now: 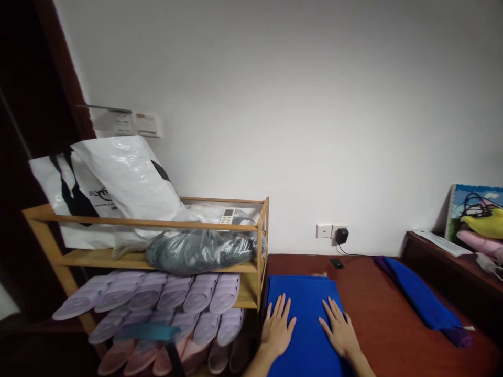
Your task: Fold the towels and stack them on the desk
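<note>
A bright blue folded cloth (304,324) lies flat on the reddish-brown tabletop (377,314), its lower end cut off by the frame's bottom edge. My left hand (278,325) rests on the cloth's left side, palm down with fingers spread. On its right side lies my right hand (338,325), also flat with the fingers apart. Neither hand grips anything. Farther right on the table is a long, narrow folded bundle of blue and purple cloth (422,293), apart from both hands.
To the left stands a wooden shoe rack (157,222) with rows of lilac slippers (192,293), white bags (126,178) and a remote control (227,215). A black plug (341,235) sits in the wall socket. A raised dark ledge (440,262) at right bears a yellow object (485,224).
</note>
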`<state>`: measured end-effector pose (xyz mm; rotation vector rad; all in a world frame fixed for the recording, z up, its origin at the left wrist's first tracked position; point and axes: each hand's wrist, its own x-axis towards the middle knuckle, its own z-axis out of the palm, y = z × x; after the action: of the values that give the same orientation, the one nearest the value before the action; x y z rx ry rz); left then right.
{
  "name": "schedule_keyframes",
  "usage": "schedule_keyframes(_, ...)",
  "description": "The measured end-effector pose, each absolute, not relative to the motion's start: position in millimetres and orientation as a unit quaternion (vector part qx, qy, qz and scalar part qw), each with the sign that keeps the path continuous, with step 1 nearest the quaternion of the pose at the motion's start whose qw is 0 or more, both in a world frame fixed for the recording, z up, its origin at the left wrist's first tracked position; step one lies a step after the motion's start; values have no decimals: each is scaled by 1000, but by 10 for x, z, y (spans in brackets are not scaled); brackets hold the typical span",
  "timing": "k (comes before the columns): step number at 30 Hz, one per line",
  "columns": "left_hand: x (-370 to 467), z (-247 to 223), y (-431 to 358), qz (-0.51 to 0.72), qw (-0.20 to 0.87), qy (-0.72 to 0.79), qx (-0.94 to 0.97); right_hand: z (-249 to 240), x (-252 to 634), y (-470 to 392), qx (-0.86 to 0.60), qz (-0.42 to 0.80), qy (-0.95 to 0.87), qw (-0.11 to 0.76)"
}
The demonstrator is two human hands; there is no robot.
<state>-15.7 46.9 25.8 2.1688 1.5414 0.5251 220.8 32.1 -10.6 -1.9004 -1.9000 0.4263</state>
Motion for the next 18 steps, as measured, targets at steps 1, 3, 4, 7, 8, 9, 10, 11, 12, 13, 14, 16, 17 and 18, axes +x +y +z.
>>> schedule_keyframes(1,-169,235,435,157,169,553,801,-118,2200,287,-688,129,-691,183)
schedule_keyframes(3,-215,199,367,115,94,547,824,-126,2209,208,-689,105,-698,163)
schedule_keyframes(4,-248,177,322,113,73,542,830,-127,2221,158,-688,97,-702,160)
schedule_keyframes(7,-351,87,135,115,35,522,845,-117,2251,-23,-683,74,-708,164)
schedule_keyframes(8,-370,59,68,112,28,515,849,-101,2239,-76,-686,64,-706,164)
schedule_keyframes(9,-373,40,11,110,23,512,852,-75,2206,-115,-689,53,-703,165)
schedule_keyframes(10,-355,33,-28,110,18,511,853,-40,2148,-135,-690,43,-702,168)
schedule_keyframes(11,-315,41,-43,114,12,511,852,4,2064,-132,-686,37,-705,176)
schedule_keyframes(12,-255,62,-31,124,5,510,851,51,1958,-104,-677,37,-711,186)
schedule_keyframes(13,-182,91,10,135,-1,510,850,96,1836,-55,-661,45,-723,197)
schedule_keyframes(14,-106,124,75,145,-5,510,848,134,1713,11,-643,62,-736,202)
schedule_keyframes(16,18,176,250,146,5,526,838,172,1516,167,-627,98,-748,194)
schedule_keyframes(17,48,186,342,140,14,542,829,167,1469,243,-631,109,-745,186)
schedule_keyframes(18,52,184,426,132,23,557,819,147,1464,310,-639,114,-740,178)
